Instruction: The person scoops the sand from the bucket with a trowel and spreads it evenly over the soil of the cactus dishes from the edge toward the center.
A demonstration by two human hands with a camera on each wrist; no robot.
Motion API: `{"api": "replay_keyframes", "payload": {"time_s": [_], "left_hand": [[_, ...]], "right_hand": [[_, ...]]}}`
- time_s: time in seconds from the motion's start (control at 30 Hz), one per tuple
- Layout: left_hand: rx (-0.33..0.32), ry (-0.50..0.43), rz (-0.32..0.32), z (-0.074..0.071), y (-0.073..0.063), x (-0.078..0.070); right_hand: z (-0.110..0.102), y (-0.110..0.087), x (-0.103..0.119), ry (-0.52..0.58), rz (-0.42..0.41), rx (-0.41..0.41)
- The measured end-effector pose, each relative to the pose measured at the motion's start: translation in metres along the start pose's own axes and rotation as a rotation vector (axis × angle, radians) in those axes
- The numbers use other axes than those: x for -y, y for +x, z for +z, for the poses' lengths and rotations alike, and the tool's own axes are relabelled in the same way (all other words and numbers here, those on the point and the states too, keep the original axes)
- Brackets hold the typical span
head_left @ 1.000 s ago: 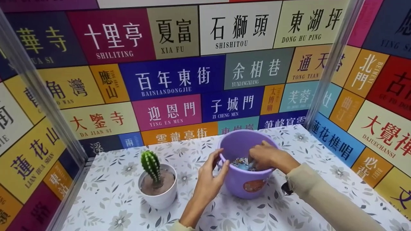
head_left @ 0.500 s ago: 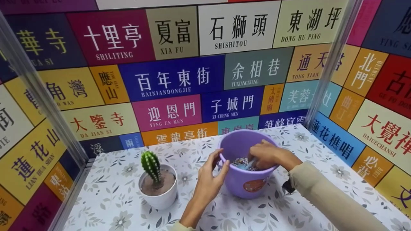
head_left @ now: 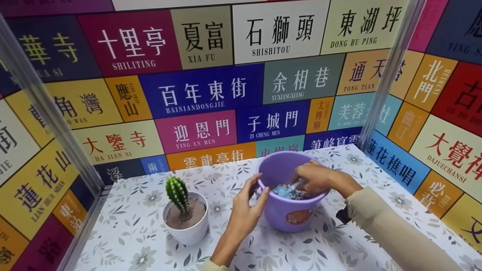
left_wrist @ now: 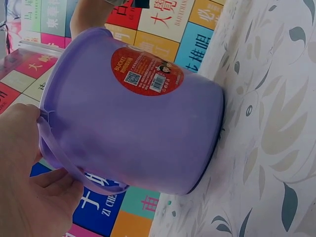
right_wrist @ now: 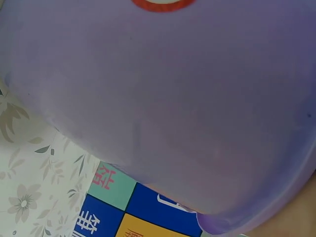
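Observation:
A purple bucket [head_left: 292, 214] with a red oval label stands upright on the table, with grainy, multicoloured gravel [head_left: 299, 194] inside. My left hand [head_left: 246, 214] holds it at the left side of its rim; in the left wrist view the thumb is at the rim and the fingers are by the bucket's handle [left_wrist: 79, 173]. Reaching over the right rim, my right hand [head_left: 314, 178] grips the handle of a light blue scoop [head_left: 288, 192], whose head lies on the gravel. In the right wrist view the bucket wall [right_wrist: 158, 98] hides the scoop and fingers.
A green cactus [head_left: 177, 194] grows in a white pot [head_left: 188, 233] to the left of the bucket. The table [head_left: 143, 241] has a floral cover. Walls of coloured name panels [head_left: 203, 90] close off the back and sides.
My right hand has shifted slightly right and up inside the bucket, drawing the scoop along, and more of its blue head shows. The left hand keeps its place on the rim.

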State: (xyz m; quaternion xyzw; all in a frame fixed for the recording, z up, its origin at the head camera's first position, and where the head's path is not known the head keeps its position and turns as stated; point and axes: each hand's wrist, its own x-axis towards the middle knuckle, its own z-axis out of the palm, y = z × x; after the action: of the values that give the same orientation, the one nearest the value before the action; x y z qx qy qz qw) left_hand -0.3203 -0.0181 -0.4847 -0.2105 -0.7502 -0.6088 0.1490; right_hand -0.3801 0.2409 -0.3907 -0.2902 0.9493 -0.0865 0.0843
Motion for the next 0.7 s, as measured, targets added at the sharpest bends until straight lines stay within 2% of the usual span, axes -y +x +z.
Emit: {"api": "replay_keyframes", "payload": {"time_s": [0.27,0.7], "left_hand": [[0.006,0.011,-0.004,-0.001,-0.001,0.000],[0.008,0.005,0.000,0.000,-0.001,0.000]], "right_hand": [[-0.010,-0.004,-0.002,0.008,-0.046,-0.051],[-0.017,-0.016,-0.008,0.056,-0.037,-0.133]]}}
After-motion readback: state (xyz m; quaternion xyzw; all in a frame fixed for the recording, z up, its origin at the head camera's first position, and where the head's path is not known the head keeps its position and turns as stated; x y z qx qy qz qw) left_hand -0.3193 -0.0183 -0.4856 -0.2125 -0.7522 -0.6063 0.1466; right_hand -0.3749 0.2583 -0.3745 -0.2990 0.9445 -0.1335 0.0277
